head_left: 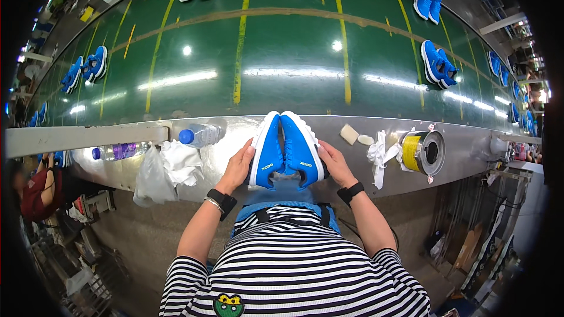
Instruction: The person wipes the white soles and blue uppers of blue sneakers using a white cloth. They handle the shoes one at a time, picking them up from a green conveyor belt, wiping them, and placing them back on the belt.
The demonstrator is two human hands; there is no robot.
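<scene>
Two blue sneakers with white soles are held side by side over the metal ledge, toes pointing away from me and touching or nearly so. My left hand [237,166] grips the left sneaker [268,152] along its outer side near the heel. On the other side, my right hand [336,165] holds the right sneaker [299,151] the same way, fingers against its outer sole. The fingertips of both hands are partly hidden behind the shoes. Each wrist wears a black band.
Beyond the metal ledge [247,126] runs a green conveyor belt [288,47] carrying several pairs of blue sneakers. Left on the ledge are a capped water bottle [201,135] and white cloth [181,163]. To the right lie a sponge block [349,134], crumpled tissue [377,158] and a tin can [424,152].
</scene>
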